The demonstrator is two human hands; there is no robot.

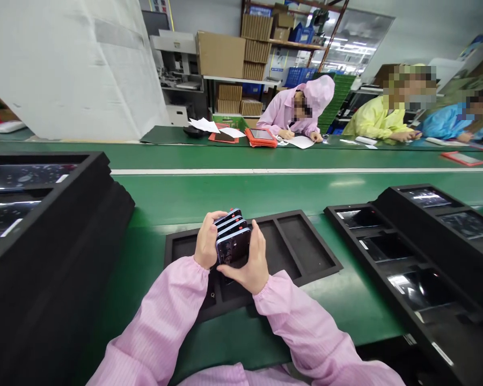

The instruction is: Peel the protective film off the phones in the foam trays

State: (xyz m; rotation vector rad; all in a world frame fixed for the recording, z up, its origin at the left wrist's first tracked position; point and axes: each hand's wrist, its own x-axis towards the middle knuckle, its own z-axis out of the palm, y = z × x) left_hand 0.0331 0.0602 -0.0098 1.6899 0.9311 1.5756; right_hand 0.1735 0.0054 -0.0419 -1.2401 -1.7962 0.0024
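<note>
Between my two hands is a stack of several dark phone housings (pixel 234 247) with blue edges, camera holes and small red marks. My left hand (pixel 206 241) grips the stack along its left side. From the right, my right hand (pixel 254 262) closes around it, with the thumb low across the front. Under the hands lies a black foam tray (pixel 300 241) with rectangular compartments; the right-hand ones show bare bottoms. My hands and the stack hide part of the tray's middle.
Stacked black trays (pixel 116 198) holding glossy panels rise at the left. More trays (pixel 386 214) with panels stand at the right. Across the green bench (pixel 177 185), a co-worker in pink (pixel 277 107) writes beside red trays (pixel 261 138); other people sit farther right.
</note>
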